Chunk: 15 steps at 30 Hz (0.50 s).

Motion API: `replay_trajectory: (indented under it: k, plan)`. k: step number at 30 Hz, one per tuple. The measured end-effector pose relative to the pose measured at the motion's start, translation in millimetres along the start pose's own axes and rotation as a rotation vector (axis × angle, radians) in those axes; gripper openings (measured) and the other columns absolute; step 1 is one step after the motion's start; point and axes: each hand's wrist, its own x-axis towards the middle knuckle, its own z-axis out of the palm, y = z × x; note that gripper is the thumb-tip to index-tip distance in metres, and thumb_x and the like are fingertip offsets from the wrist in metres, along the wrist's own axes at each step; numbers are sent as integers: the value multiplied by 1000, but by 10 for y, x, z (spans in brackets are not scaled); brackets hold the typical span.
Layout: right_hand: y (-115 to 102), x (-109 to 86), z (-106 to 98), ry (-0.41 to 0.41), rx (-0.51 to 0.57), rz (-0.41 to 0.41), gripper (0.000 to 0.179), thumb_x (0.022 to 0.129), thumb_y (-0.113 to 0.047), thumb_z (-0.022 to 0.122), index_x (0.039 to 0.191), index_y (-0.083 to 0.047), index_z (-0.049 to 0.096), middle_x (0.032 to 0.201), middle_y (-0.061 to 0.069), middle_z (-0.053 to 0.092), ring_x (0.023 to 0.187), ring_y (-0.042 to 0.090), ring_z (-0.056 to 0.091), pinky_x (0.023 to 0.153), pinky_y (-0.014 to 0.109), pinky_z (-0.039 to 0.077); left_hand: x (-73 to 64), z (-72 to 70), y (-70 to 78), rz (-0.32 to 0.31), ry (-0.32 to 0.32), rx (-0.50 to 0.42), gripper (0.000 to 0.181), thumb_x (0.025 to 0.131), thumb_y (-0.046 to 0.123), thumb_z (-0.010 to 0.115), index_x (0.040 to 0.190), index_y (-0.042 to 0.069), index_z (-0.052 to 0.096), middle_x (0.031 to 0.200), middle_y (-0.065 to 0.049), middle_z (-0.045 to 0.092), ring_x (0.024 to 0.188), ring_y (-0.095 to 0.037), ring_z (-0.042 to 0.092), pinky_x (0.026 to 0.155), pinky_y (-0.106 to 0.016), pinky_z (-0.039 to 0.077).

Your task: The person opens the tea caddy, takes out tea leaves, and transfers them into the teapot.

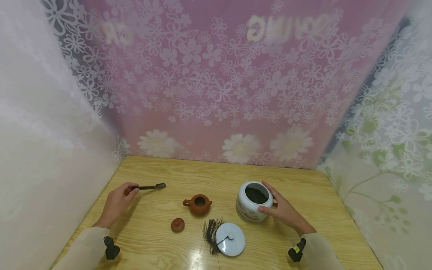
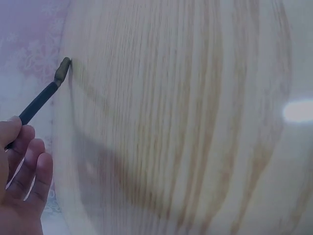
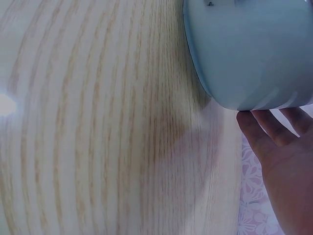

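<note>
My left hand [image 1: 116,204] pinches the end of a dark tea scoop [image 1: 148,187], held at the table's left side with its small bowl pointing right. In the left wrist view, the scoop [image 2: 39,104] sits between thumb and forefinger while the other fingers curve loosely. At the right, my right hand [image 1: 285,210] grips a white ceramic tea jar [image 1: 248,212], thumb on the near side and fingers on the far side. Dark tea leaves [image 1: 256,195] lie inside the lidless jar. The right wrist view has fingertips touching the jar's wall [image 3: 254,58].
Between the hands stands a small brown clay teapot [image 1: 199,205], uncovered, with its lid [image 1: 177,225] in front. Nearer me lies a white jar lid [image 1: 236,243] with a dark tassel [image 1: 211,236] at its left. Fabric walls border the wooden table [image 1: 162,251].
</note>
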Motion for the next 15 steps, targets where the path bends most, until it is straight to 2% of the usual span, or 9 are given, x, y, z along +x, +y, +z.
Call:
replay_trajectory:
  k: [4, 9, 15]
  plan:
    - [17, 1, 3, -1, 0, 2, 99, 100, -29, 83, 176, -30, 20, 181, 19, 20, 159, 54, 34, 115, 65, 49, -9, 1, 32, -21, -4, -7, 36, 112, 29, 65, 138, 5, 71, 111, -11, 76, 97, -25, 69, 78, -37, 54]
    - [10, 0, -1, -1, 4, 7, 100, 100, -30, 83, 177, -25, 20, 181, 19, 20, 158, 54, 34, 115, 66, 49, 4, 4, 97, -36, -5, -9, 36, 113, 30, 65, 138, 6, 72, 114, -12, 78, 103, -30, 71, 82, -43, 57]
    - [1, -7, -7, 1, -5, 12, 100, 99, -31, 84, 176, -25, 20, 180, 19, 20, 158, 56, 34, 115, 67, 48, 96, -14, 228, 16, 9, -24, 36, 112, 30, 65, 139, 8, 72, 120, -12, 78, 108, -32, 73, 82, -42, 60]
